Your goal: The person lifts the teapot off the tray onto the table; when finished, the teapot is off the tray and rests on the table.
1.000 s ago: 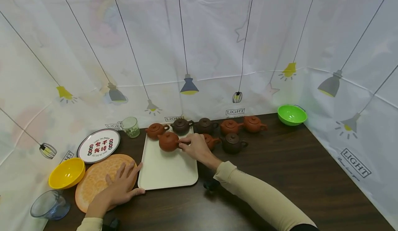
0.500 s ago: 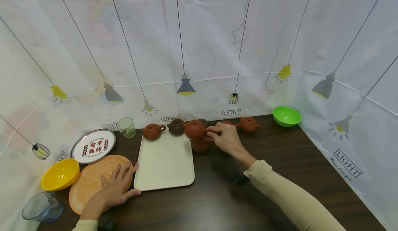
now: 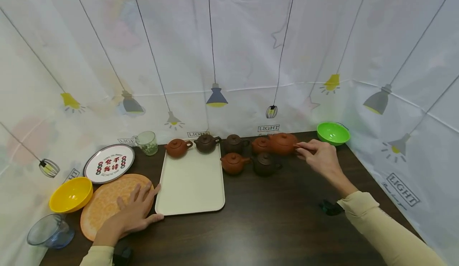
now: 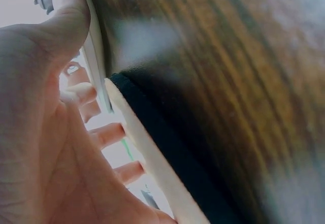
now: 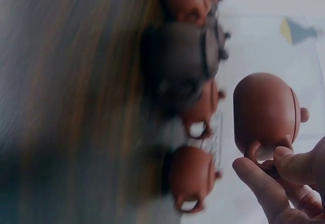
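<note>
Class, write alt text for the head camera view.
A right hand holds a reddish-brown clay teapot by its handle above a dark table. The left hand rests on an orange plate beside a cream tray.

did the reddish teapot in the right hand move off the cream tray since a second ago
Yes. The reddish teapot, held by its handle in the right hand, has gone rightward from over the cream tray to near the green bowl.
</note>
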Demonstrator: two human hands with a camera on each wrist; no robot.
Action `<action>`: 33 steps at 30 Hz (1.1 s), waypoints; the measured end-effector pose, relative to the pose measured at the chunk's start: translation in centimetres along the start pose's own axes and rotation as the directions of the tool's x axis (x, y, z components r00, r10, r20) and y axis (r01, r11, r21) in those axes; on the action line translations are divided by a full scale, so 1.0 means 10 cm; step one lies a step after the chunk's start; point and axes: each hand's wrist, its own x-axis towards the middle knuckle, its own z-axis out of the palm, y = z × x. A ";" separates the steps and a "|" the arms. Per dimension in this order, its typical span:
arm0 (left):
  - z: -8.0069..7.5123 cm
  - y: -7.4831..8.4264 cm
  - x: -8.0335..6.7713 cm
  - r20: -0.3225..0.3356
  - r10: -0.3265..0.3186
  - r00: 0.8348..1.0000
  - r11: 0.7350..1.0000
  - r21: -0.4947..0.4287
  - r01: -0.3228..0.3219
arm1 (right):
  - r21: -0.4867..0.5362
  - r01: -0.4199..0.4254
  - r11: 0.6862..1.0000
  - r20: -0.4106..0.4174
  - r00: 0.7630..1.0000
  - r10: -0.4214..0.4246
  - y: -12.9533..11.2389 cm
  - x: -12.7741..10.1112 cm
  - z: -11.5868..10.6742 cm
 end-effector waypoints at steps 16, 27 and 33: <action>0.04 -0.02 -0.02 0.001 -0.010 1.000 1.000 0.013 0.010 | -0.011 -0.108 0.994 0.107 0.988 0.109 0.63 -0.23 0.07; 0.02 -0.01 -0.02 0.004 -0.011 1.000 1.000 -0.021 0.011 | -0.024 -0.112 0.993 0.110 0.987 0.114 0.84 -0.26 0.13; 0.02 -0.01 -0.01 0.014 -0.012 1.000 0.999 -0.032 0.012 | -0.037 -0.086 0.996 0.098 0.991 0.089 0.85 -0.27 0.14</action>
